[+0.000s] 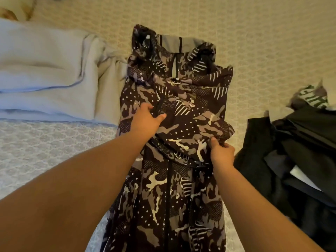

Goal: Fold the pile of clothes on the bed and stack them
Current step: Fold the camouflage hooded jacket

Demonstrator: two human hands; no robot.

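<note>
Camo-print jacket (174,128): frame centre, lengthwise on bed (254,51). Left hand (147,119) grips folded fabric mid-panel; right hand (221,151) pinches right edge. Judged thin, light, limp, possibly slippery; best held at hems and seams

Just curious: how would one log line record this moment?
left hand grips camo garment | right hand pinches its edge | fold unfinished
</note>
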